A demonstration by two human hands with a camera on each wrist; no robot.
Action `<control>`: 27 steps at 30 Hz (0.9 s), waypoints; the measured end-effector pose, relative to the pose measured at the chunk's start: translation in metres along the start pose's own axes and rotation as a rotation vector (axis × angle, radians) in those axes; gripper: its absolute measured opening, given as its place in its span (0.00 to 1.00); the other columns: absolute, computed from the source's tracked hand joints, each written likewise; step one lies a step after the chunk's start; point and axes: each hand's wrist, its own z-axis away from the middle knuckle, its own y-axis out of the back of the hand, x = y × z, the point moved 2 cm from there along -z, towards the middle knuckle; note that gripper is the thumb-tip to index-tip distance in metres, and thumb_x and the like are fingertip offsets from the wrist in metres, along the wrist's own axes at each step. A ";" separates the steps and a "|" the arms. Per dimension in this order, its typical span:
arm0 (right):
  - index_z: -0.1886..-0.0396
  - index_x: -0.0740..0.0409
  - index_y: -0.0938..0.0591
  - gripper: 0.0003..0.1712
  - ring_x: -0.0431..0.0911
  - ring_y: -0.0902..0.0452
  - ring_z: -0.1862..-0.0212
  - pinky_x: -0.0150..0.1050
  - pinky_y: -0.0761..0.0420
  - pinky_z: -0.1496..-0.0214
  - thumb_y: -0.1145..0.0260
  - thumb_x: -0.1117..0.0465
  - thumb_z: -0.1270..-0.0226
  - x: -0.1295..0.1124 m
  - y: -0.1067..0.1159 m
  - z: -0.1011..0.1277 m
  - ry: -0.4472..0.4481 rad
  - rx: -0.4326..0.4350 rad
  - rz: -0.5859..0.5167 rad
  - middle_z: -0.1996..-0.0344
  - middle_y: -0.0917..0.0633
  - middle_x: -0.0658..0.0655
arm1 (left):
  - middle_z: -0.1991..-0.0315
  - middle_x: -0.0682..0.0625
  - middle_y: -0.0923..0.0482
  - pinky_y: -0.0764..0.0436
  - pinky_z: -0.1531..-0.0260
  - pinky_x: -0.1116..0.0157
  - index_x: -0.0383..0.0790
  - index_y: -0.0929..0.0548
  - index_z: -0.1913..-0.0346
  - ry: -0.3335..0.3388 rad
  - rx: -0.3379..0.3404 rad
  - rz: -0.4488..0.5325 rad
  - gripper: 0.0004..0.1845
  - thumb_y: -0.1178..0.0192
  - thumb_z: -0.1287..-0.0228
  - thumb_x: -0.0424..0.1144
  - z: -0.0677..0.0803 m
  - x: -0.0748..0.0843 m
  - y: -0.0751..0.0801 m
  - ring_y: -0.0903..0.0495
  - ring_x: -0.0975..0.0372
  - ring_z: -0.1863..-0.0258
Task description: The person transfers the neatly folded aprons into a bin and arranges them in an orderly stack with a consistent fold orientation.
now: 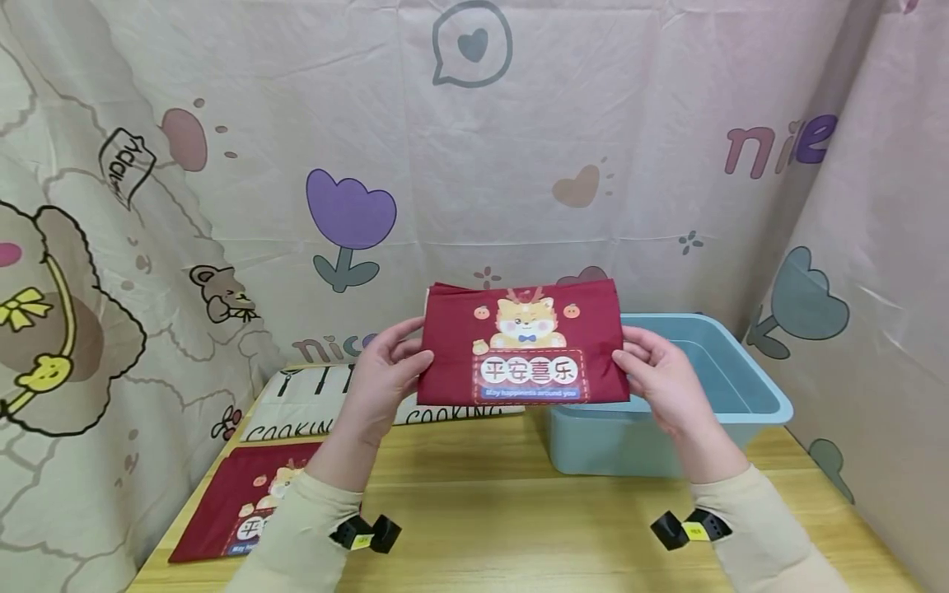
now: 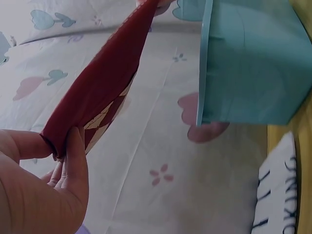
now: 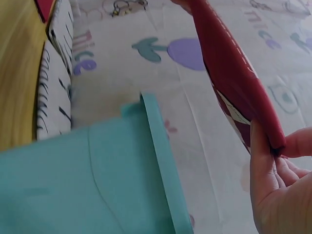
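Observation:
Upright in the air, a folded dark red cloth (image 1: 522,342) with a cartoon dog and white lettering faces the head view. My left hand (image 1: 385,362) pinches its left edge, and my right hand (image 1: 660,375) pinches its right edge. In the left wrist view the thumb and fingers of the left hand (image 2: 53,180) close on one end of the cloth (image 2: 105,80). A checkered underside shows there. From the other side, the right wrist view has the right hand (image 3: 280,180) gripping the opposite end of the cloth (image 3: 234,78).
Behind my right hand stands a light blue plastic tub (image 1: 615,441). A second folded red cloth (image 1: 208,502) lies at the table's left, partly hidden by my left sleeve. Behind it are white folded cloths (image 1: 296,403) lettered COOKING. A printed curtain (image 1: 474,165) hangs behind the wooden table (image 1: 511,511).

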 end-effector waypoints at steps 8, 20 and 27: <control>0.29 0.71 0.36 0.32 0.34 0.18 0.59 0.30 0.17 0.59 0.40 0.60 0.25 0.001 0.035 -0.001 0.032 0.127 0.088 0.60 0.17 0.36 | 0.55 0.43 0.17 0.15 0.60 0.61 0.37 0.28 0.31 -0.004 -0.031 0.083 0.29 0.43 0.35 0.21 -0.010 -0.004 -0.038 0.17 0.59 0.59; 0.27 0.69 0.37 0.34 0.32 0.22 0.59 0.28 0.18 0.60 0.41 0.56 0.25 0.017 0.072 -0.003 0.000 0.202 0.244 0.62 0.21 0.29 | 0.54 0.40 0.17 0.15 0.60 0.58 0.39 0.26 0.32 0.029 -0.043 0.088 0.28 0.40 0.35 0.22 -0.021 -0.018 -0.080 0.15 0.57 0.62; 0.27 0.70 0.38 0.34 0.32 0.25 0.59 0.26 0.19 0.60 0.42 0.56 0.24 0.026 0.091 -0.003 -0.018 0.211 0.312 0.62 0.24 0.29 | 0.54 0.40 0.16 0.15 0.59 0.58 0.40 0.25 0.33 0.062 -0.046 0.081 0.28 0.39 0.36 0.23 -0.026 -0.030 -0.101 0.15 0.57 0.63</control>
